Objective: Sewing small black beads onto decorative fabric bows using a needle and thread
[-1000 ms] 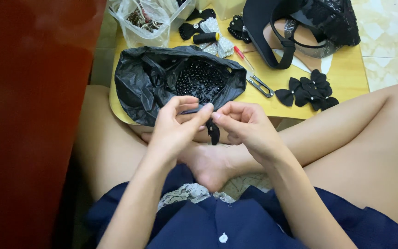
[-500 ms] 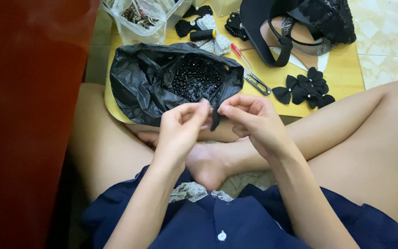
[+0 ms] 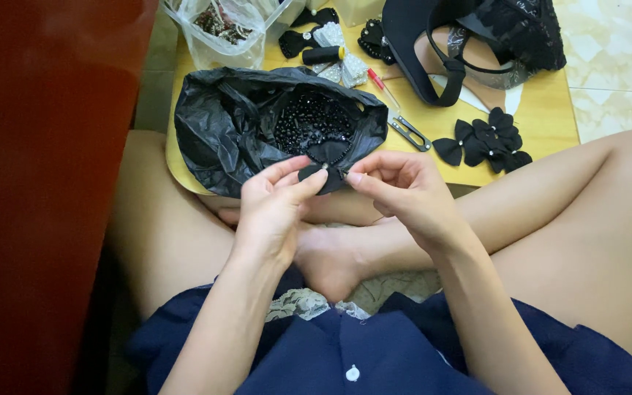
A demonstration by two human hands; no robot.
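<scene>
Beads [image 3: 312, 121], tiny black ones, fill the black bag [image 3: 213, 139] lying open at upper centre on the yellow table [image 3: 543, 121]. A clear bag [image 3: 221, 33] at the top left holds brownish bits, too small to make out. Thread spool [image 3: 323, 55] and snips [image 3: 404, 130] sit near the black bag, loose bows [image 3: 488, 140] at right. Left hand [image 3: 272, 212] pinches a black bow [image 3: 323, 175] at frame centre, just below the bag. Right hand [image 3: 404, 190] is curled, fingertips pinched shut right at the bow.
</scene>
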